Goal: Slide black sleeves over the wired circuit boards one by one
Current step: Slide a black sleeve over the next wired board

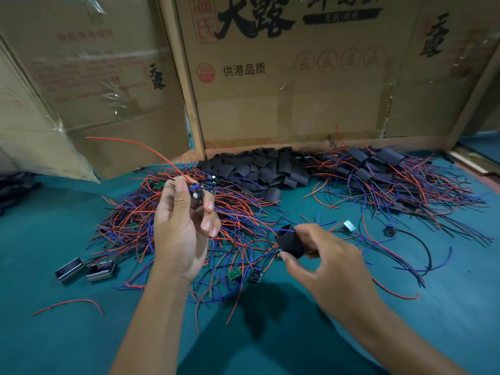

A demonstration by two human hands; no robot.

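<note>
Right hand [328, 262] is pinching a black sleeve [290, 243] between thumb and fingertips, its open end up, low over the teal table [67, 334]. Left hand [184, 226] is raised a bit further back, fingers curled around a wired circuit board [197, 192] with a red wire [140, 144] arcing off to the left. Under it sits the tangled pile of wired boards [176, 231]. Behind that, a heap of loose sleeves [259, 169], a sleeved pile [392, 177] to the right, then cardboard boxes [284, 77].
</note>
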